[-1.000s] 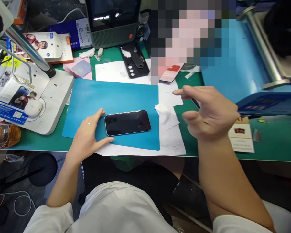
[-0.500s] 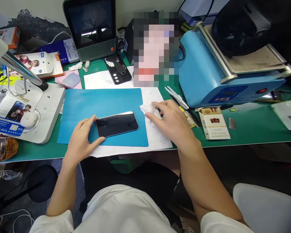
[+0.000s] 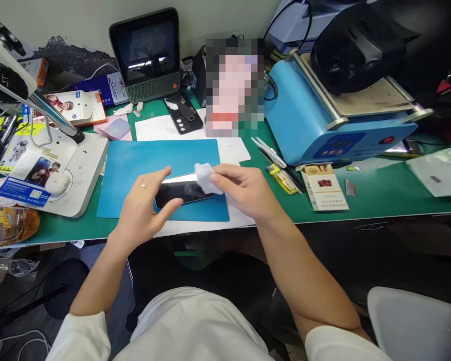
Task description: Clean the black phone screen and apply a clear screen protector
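Observation:
A smartphone (image 3: 182,192) with a dark glossy screen lies face up on the blue mat (image 3: 135,155). Over the phone's left end is my left hand (image 3: 143,204), thumb and fingers spread apart; whether it touches the phone I cannot tell. My right hand (image 3: 245,189) pinches a crumpled white tissue (image 3: 207,178) at the phone's right end, hiding that corner of the screen. White paper (image 3: 237,208) sticks out from under the mat.
On the right stand a blue machine (image 3: 304,120) with metal rails, a cigarette box (image 3: 325,188) and white tweezers (image 3: 269,152). Behind the mat are a dark phone back (image 3: 183,113) and a screen device (image 3: 146,55). A lamp base (image 3: 86,175) is on the left.
My right hand has picked the tissue up from the paper and brought it left over the phone's right end. My left hand has moved slightly right, over the phone. The view has shifted a little.

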### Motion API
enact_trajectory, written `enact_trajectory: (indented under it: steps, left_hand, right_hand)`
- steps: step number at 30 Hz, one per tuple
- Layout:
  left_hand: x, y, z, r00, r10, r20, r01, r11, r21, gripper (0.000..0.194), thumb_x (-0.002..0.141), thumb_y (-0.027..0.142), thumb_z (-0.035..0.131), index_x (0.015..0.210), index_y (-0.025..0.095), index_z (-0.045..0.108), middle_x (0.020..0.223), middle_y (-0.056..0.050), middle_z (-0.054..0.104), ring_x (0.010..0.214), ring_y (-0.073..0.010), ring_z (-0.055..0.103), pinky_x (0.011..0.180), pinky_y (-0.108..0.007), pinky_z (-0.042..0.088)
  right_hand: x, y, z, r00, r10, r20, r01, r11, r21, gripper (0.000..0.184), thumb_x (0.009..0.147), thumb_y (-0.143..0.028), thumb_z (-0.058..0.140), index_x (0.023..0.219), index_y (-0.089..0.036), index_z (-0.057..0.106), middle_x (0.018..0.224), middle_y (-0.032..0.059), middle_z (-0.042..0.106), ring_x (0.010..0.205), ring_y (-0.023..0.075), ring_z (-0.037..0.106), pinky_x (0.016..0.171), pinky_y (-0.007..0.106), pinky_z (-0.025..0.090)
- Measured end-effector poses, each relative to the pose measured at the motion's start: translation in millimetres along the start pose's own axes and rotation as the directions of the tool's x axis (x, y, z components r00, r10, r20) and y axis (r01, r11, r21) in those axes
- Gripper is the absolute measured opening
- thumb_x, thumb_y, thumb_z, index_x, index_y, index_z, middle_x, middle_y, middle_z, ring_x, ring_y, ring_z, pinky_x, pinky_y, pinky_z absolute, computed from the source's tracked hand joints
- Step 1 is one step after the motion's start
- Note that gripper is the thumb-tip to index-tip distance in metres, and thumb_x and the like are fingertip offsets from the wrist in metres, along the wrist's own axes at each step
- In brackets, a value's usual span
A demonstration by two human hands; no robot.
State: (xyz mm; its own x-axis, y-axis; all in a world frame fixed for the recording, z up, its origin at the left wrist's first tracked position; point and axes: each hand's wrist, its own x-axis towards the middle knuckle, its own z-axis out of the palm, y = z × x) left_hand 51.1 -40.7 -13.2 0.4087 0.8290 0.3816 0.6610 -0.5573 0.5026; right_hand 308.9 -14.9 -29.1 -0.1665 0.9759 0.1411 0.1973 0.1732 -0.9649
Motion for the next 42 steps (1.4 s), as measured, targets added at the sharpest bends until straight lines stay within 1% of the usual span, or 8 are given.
enact_trajectory:
  steps: [3,9,17,21,26,32,36,42]
  left_hand:
    - [17.3,8.0,4.6,0.998,0.016,0.057,-0.011,0.996,-0.087,0.053,0.106,0.040,0.063,0.154,0.023,0.048,0.141,-0.012,0.069,0.125,-0.0281,0.065,0.102,-0.042,0.053]
    - [22.0,5.6,13.5,0.998,-0.059,-0.020,0.053,0.976,-0.210,0.007,0.101,0.024,0.066,0.097,0.022,0.071,0.083,-0.001,0.071,0.078,-0.0177,0.064,0.075,-0.031,0.049]
    - [21.7,13.2,7.9,0.991,-0.132,0.011,0.130,0.951,-0.280,0.010,0.097,0.031,0.071,0.094,0.022,0.070,0.084,0.000,0.071,0.078,-0.0171,0.065,0.072,-0.030,0.050]
    - [18.3,4.6,-7.7,0.984,-0.179,-0.006,0.171,0.951,-0.259,0.018,0.100,0.037,0.067,0.111,0.023,0.073,0.093,-0.003,0.074,0.086,-0.0191,0.069,0.081,-0.033,0.056]
    - [-11.2,-23.1,-19.0,0.954,-0.268,-0.137,0.251,0.960,-0.126,0.032,0.103,0.042,0.061,0.128,0.024,0.068,0.110,-0.006,0.075,0.104,-0.0233,0.069,0.094,-0.039,0.057]
    - [-35.8,-40.2,-4.7,0.972,-0.179,0.150,0.184,0.983,-0.017,0.075,0.095,0.040,0.071,0.161,0.025,0.038,0.155,-0.014,0.056,0.145,-0.0336,0.049,0.118,-0.053,0.045]
    - [-34.4,-43.6,-2.4,0.967,-0.176,0.186,0.178,0.984,0.008,0.079,0.096,0.038,0.069,0.165,0.027,0.032,0.156,-0.013,0.056,0.149,-0.0338,0.046,0.120,-0.054,0.045]
    - [-34.0,-43.9,-1.9,0.962,-0.188,0.196,0.179,0.982,0.066,0.078,0.097,0.043,0.070,0.164,0.026,0.035,0.154,-0.013,0.059,0.149,-0.0354,0.046,0.119,-0.055,0.045]
  right_hand:
    - [1.8,-6.6,15.1,0.986,0.026,0.163,-0.055,0.983,0.175,0.029,0.094,-0.051,0.069,0.093,-0.025,0.083,0.094,0.0019,0.079,0.089,0.0222,0.070,0.081,0.035,0.055]
    - [-3.1,0.7,24.8,0.972,0.018,0.232,-0.076,0.967,0.242,0.032,0.095,-0.052,0.069,0.104,-0.023,0.082,0.110,0.0053,0.078,0.107,0.0249,0.070,0.096,0.040,0.054]
    - [-7.8,-3.4,30.6,0.985,0.040,0.170,-0.079,0.971,0.227,0.025,0.086,-0.045,0.077,0.093,-0.021,0.075,0.098,0.0037,0.075,0.082,0.0182,0.067,0.073,0.033,0.055]
    - [-4.9,-4.2,14.6,1.000,0.018,0.016,-0.019,0.997,0.077,0.025,0.089,-0.046,0.071,0.087,-0.021,0.073,0.082,0.0009,0.071,0.075,0.0185,0.065,0.071,0.033,0.053]
    - [-8.7,0.6,3.9,0.932,-0.271,-0.241,0.148,0.891,-0.429,0.016,0.097,-0.031,0.063,0.086,-0.025,0.072,0.090,0.0054,0.073,0.088,0.0240,0.066,0.080,0.039,0.053]
    - [-8.7,4.5,78.8,0.890,-0.381,0.250,0.451,0.659,-0.602,0.024,0.103,-0.014,0.052,0.095,-0.019,0.074,0.101,0.0117,0.074,0.097,0.0258,0.065,0.087,0.040,0.054]
    - [-1.4,1.6,115.7,0.855,-0.352,0.382,0.519,0.561,-0.644,0.028,0.101,-0.006,0.049,0.093,-0.016,0.074,0.101,0.0122,0.074,0.095,0.0260,0.063,0.086,0.039,0.053]
    - [-15.0,16.8,63.6,0.873,-0.400,0.277,0.480,0.610,-0.631,0.030,0.104,-0.010,0.047,0.106,-0.015,0.076,0.110,0.0149,0.077,0.104,0.0273,0.070,0.094,0.044,0.059]
